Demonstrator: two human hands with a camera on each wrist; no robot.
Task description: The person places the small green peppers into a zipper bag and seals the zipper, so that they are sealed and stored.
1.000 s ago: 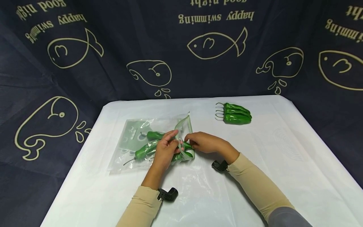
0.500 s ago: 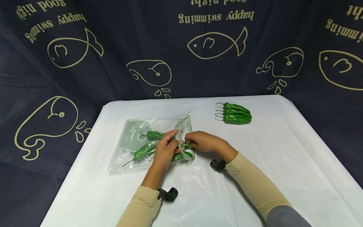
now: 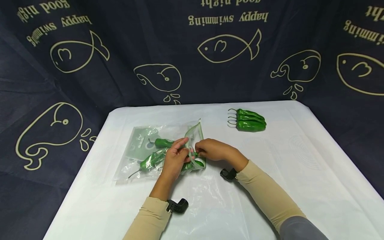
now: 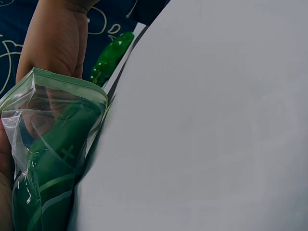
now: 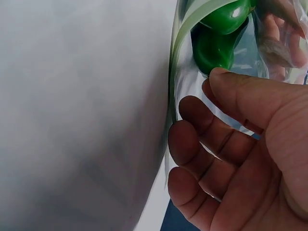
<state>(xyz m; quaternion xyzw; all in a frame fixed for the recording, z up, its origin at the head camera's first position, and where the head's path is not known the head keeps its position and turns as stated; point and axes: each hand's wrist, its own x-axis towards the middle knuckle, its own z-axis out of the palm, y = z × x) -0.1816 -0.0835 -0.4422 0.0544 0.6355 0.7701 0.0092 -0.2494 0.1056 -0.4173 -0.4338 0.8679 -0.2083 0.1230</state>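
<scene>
A clear zip bag [image 3: 168, 130] with a pale green rim lies on the table, mouth to the right. My left hand [image 3: 175, 156] holds it near the mouth, thumb and fingers at the rim. Inside are a green pepper [image 3: 163, 143] at the back, a long one [image 3: 151, 161] slanting across the middle, and another [image 3: 198, 164] in front by the opening. My right hand [image 3: 213, 149] is at the mouth, fingers curled. In the right wrist view, its thumb and forefinger meet at the tip of a pepper [image 5: 211, 50]. The other fingers hang loosely curled by the rim [image 5: 180, 41].
Three more green peppers [image 3: 250, 120] lie side by side at the back right, stems to the left. A white cloth covers the table [image 3: 270, 186]. Behind it hangs a dark curtain [image 3: 186, 40] with fish and whale outlines.
The long pepper has slid slightly left, deeper into the bag, its stem shifting left and toward me. My right hand and forearm have edged left with it. The left hand has stayed in place.
</scene>
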